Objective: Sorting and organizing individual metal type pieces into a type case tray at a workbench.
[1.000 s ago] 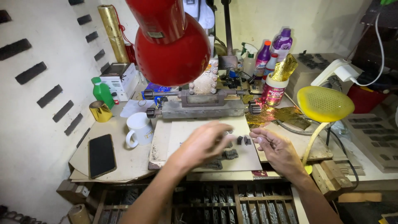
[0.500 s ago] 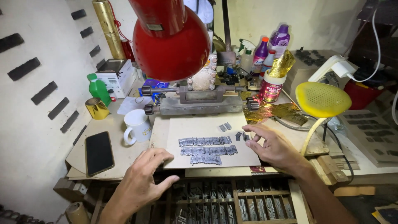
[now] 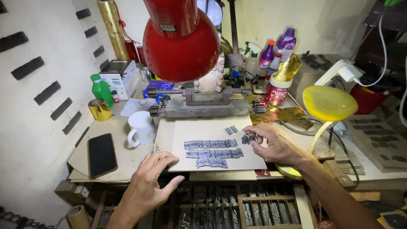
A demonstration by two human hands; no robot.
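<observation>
Grey metal type (image 3: 212,149) sits in three rows at frame centre on a pale board (image 3: 182,159).
Right hand (image 3: 277,144), right of centre, pinches a small type piece (image 3: 247,138) at the fingertips, beside the row ends. Left hand (image 3: 148,186), lower left, hangs open and empty above the type tray (image 3: 237,212). Step, as judged: setting loose pieces into lines; the next placement calls for a fine pinch and square alignment.
</observation>
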